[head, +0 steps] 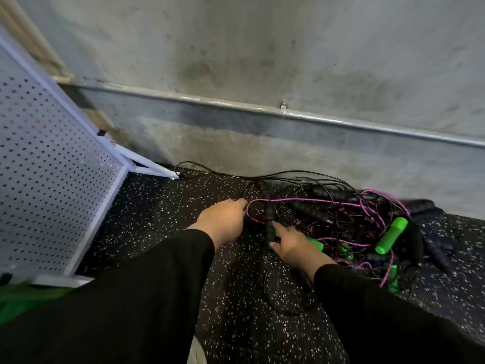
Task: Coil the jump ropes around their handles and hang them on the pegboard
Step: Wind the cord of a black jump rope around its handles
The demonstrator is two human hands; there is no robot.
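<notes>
We are reaching into tangled jump ropes point(328, 214).
Our left hand point(221, 219) is pinching the purple rope point(301, 200); our right hand point(294, 245) is gripping a black handle point(267, 211).

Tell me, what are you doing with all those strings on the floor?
A person is sorting a tangled pile of jump ropes on the speckled floor. The left hand pinches a purple rope, while the right hand holds a black handle. A green handle lies nearby. The white pegboard has nothing hanging on the part in view.
</notes>
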